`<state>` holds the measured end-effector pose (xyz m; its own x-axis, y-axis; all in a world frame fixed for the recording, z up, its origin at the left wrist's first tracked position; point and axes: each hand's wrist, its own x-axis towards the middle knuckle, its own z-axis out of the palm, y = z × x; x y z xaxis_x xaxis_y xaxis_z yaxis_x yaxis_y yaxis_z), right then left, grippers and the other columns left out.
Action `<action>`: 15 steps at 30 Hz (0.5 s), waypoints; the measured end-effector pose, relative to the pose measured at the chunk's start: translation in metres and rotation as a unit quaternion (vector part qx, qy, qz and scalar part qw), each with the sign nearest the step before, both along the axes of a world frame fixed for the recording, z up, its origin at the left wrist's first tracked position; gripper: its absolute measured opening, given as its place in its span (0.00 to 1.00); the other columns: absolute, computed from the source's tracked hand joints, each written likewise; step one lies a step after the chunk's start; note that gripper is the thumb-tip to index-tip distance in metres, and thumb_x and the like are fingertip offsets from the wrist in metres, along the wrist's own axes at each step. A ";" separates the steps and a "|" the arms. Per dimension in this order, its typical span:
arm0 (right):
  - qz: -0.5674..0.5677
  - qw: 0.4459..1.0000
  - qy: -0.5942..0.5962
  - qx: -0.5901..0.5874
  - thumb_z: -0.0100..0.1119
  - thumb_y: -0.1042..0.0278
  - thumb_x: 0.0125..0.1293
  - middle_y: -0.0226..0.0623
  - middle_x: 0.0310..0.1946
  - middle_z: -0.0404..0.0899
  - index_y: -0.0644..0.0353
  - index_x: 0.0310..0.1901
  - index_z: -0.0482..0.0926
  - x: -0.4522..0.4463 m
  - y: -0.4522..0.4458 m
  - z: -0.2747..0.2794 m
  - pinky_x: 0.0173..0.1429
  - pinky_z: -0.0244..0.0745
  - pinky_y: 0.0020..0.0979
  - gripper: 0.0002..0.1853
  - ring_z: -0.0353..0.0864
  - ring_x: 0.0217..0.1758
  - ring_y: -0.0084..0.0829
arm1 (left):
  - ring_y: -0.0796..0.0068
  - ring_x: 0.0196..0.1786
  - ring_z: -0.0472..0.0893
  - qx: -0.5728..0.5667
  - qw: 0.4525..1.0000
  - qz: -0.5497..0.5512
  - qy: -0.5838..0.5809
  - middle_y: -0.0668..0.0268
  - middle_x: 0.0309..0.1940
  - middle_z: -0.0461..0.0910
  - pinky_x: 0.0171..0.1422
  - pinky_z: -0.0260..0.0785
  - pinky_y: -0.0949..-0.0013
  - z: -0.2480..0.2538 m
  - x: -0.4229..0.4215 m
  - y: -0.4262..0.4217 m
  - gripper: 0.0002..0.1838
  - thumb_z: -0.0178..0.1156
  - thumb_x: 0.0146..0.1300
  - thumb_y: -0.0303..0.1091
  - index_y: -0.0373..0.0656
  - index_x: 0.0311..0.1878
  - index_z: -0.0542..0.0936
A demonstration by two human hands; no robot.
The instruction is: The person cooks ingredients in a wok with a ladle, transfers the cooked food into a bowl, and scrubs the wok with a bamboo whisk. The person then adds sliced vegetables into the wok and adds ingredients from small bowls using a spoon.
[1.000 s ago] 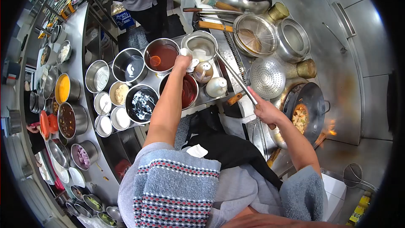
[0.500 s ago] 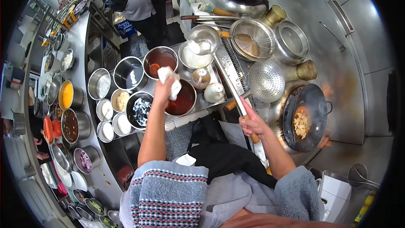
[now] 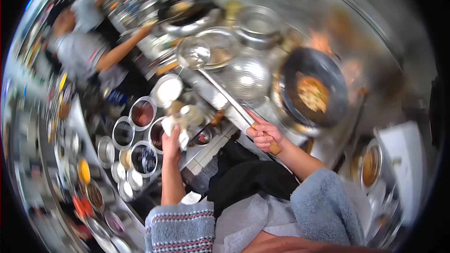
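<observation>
My left hand (image 3: 172,145) grips a crumpled white cloth (image 3: 169,125) above the pots of dark red liquid. My right hand (image 3: 265,136) is wrapped round the wooden end of a long-handled ladle (image 3: 225,94). The ladle's steel bowl points away from me, near a pot of white contents (image 3: 168,90); what the bowl holds, if anything, is blurred. To the right of the ladle, a black wok (image 3: 291,72) sits tilted over the burner with cooked pieces of food (image 3: 313,94) in it. Orange flames (image 3: 322,43) rise behind the wok.
A perforated strainer (image 3: 247,78) lies between ladle and wok. Beyond it are a wire-handled strainer (image 3: 218,47) and a steel pot (image 3: 258,24). Several sauce containers, one a pot of black liquid (image 3: 144,159), stand at left. A co-worker (image 3: 86,54) works at another wok (image 3: 187,11).
My view has swung round, blurring the surroundings; the wok now appears nearer the middle and the co-worker farther left. Both hands keep their holds on the cloth and the ladle.
</observation>
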<state>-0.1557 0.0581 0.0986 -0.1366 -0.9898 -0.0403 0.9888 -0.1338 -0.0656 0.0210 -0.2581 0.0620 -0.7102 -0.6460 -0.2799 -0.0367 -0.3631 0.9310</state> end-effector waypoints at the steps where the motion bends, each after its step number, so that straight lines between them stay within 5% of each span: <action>1: -0.055 0.998 -0.004 -0.005 0.44 0.73 0.73 0.31 0.28 0.62 0.30 0.77 0.42 0.002 0.034 0.006 0.18 0.62 0.21 0.38 0.60 0.14 0.14 | 0.77 0.35 0.82 0.005 1.000 0.003 -0.004 0.66 0.38 0.82 0.36 0.73 0.73 0.007 -0.011 0.014 0.14 0.59 0.67 0.34 0.37 0.52 0.77; 5: -0.194 0.979 0.038 0.046 0.45 0.73 0.73 0.29 0.27 0.63 0.27 0.77 0.41 0.035 0.152 0.043 0.18 0.63 0.21 0.39 0.61 0.14 0.14 | 0.72 0.36 0.81 0.035 0.995 -0.088 -0.021 0.63 0.40 0.81 0.39 0.74 0.71 -0.006 -0.056 0.057 0.16 0.58 0.68 0.36 0.35 0.54 0.76; 7: -0.224 0.920 0.158 0.281 0.44 0.75 0.74 0.28 0.25 0.62 0.22 0.76 0.41 0.046 0.187 0.056 0.16 0.58 0.21 0.39 0.59 0.14 0.13 | 0.72 0.35 0.81 0.061 0.990 -0.130 -0.004 0.62 0.38 0.81 0.37 0.74 0.70 0.018 -0.087 0.116 0.17 0.58 0.69 0.37 0.35 0.55 0.75; 12: -0.349 0.891 0.136 0.258 0.48 0.74 0.71 0.28 0.24 0.66 0.23 0.76 0.41 0.043 0.248 0.026 0.20 0.62 0.23 0.42 0.62 0.16 0.17 | 0.72 0.28 0.80 0.090 0.951 -0.285 -0.084 0.63 0.33 0.81 0.27 0.73 0.70 -0.014 -0.159 0.206 0.17 0.53 0.72 0.44 0.39 0.50 0.75; 14: -0.406 0.784 0.135 0.450 0.46 0.75 0.71 0.28 0.25 0.66 0.24 0.76 0.44 0.051 0.225 0.027 0.21 0.62 0.23 0.40 0.63 0.17 0.16 | 0.71 0.30 0.81 0.122 0.936 -0.318 -0.087 0.63 0.34 0.81 0.29 0.74 0.68 -0.028 -0.187 0.243 0.18 0.52 0.73 0.47 0.40 0.51 0.74; 15: -0.411 0.782 0.138 0.447 0.46 0.75 0.71 0.28 0.25 0.66 0.24 0.76 0.44 0.048 0.241 0.016 0.21 0.62 0.23 0.40 0.63 0.17 0.16 | 0.70 0.31 0.81 0.133 0.922 -0.354 -0.084 0.63 0.35 0.81 0.30 0.74 0.67 -0.039 -0.202 0.255 0.19 0.51 0.73 0.48 0.40 0.51 0.74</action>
<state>-0.1074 0.2993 0.1151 -0.8374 -0.1553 -0.5241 0.5250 -0.4958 -0.6918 -0.1815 -0.0027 0.0225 -0.8599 0.0705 -0.5056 -0.4876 -0.4068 0.7725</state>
